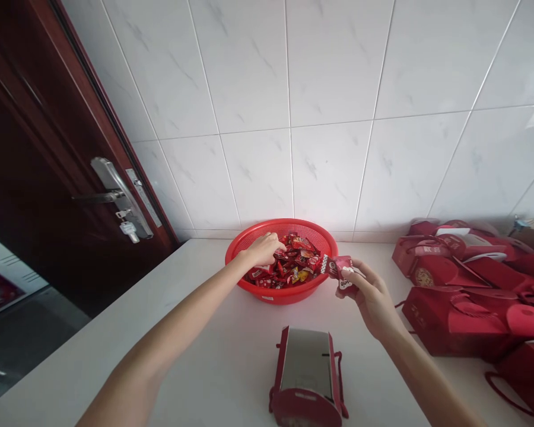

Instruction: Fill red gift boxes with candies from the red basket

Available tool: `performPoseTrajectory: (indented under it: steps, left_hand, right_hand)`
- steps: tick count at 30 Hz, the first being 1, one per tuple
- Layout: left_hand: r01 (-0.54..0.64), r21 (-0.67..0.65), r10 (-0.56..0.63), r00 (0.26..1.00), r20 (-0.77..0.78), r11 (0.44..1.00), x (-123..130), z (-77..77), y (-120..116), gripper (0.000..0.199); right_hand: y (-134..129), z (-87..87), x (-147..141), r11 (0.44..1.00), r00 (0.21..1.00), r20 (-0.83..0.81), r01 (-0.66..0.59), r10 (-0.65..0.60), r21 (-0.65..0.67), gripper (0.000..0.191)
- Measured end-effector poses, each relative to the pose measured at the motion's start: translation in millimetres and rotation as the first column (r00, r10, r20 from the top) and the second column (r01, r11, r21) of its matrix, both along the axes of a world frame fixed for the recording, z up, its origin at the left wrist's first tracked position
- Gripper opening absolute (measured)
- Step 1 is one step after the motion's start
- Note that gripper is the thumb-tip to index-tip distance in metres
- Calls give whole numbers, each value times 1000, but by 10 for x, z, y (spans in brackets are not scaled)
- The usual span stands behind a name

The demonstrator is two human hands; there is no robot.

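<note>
My left hand [264,249] reaches into a red plastic basket [271,293] from its left side. Its fingers are bent down and closed at a red wrapped candy [280,253] on the pile; the fingertips are partly hidden. My right hand [367,293], just off the basket's right rim, pinches several wrapped candies [342,270] in red, dark and white wrappers between thumb and fingers. Below the basket an open dark red gift box [309,403] with cord handles stands on the white table [213,367], its pale inside showing.
Several red gift boxes [454,320] with cord handles are crowded together at the right. Behind the table rises a white tiled wall [258,89]. On the left stands a dark brown door [40,118] with a metal handle [100,197] and hanging keys [129,228].
</note>
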State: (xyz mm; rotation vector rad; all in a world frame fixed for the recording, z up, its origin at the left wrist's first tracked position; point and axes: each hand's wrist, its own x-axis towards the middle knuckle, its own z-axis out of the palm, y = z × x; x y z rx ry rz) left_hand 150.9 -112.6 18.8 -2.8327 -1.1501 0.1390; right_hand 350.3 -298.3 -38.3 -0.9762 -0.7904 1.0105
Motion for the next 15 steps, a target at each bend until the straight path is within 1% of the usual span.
performPoseTrajectory:
  steps: [2,3,5,6,8,10,12,13,15]
  left_hand:
    - [27,-63,-25,999,32,998,-85,24,-25,43]
    - [24,-116,-23,1000,16,993,-122,30,-52,34]
    - [-31,-214,13,996,-84,976,-173,17,-124,22]
    - [-72,-236,38,989,-146,969,-186,-4,-161,21]
    - [-135,-219,88,973,-213,966,-183,-69,-223,29]
    - [-158,-180,121,972,-201,971,-153,-148,-252,41]
    - [-166,-172,134,975,-180,971,-116,-211,-246,47]
    - [-162,-177,134,977,-164,971,-104,-229,-234,46]
    - [-148,-201,125,985,-122,968,-106,-237,-194,38]
  right_hand:
    - [-7,23,0,1000,1000,-7,4,-4,3,39]
    - [-10,32,-1,1000,1000,-10,3,-3,3,39]
    - [-13,44,-6,1000,1000,-13,-4,4,4,37]
    - [-13,46,-10,1000,1000,-16,-8,8,5,37]
    - [-13,43,-21,1000,1000,-20,-14,15,5,36]
    - [-16,37,-33,1000,1000,-21,-17,17,-1,37]
    - [-22,35,-45,1000,1000,-16,-17,17,-5,37]
    - [-26,37,-50,1000,1000,-13,-16,16,-4,37]
    - [-36,45,-60,1000,1000,-7,-16,16,0,37]
